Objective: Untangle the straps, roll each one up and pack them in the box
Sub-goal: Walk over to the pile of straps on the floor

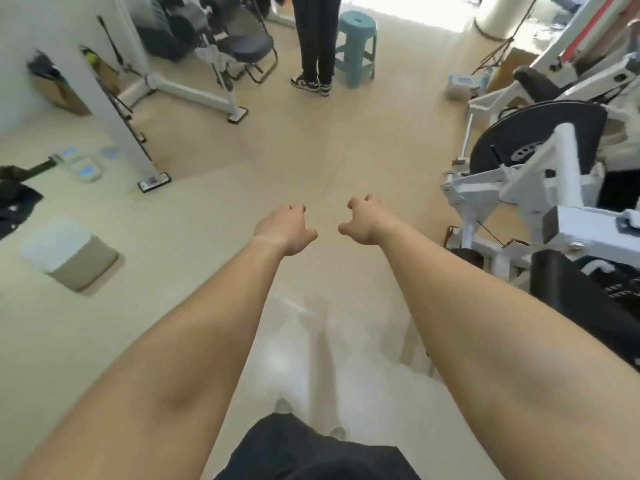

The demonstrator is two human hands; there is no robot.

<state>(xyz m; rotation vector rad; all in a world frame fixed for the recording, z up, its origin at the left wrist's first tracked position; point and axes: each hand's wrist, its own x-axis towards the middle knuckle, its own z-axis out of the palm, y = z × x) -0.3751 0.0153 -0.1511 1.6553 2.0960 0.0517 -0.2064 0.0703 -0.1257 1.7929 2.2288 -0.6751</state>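
Both my arms reach straight out over the beige floor. My left hand (285,230) and my right hand (367,220) hang side by side with a small gap between them, fingers loosely curled downward, holding nothing. At the far left edge lies a dark tangle of what look like straps (15,202), with a green strap (36,168) running out of it. They are well away from both hands. A brown cardboard box (60,93) stands by the wall at the upper left.
White gym machines (540,188) crowd the right side and a white frame (145,161) stands at the left. A person (317,39) stands ahead beside a teal stool (356,43). A tan pad on a translucent tray (74,261) lies on the floor at the left.
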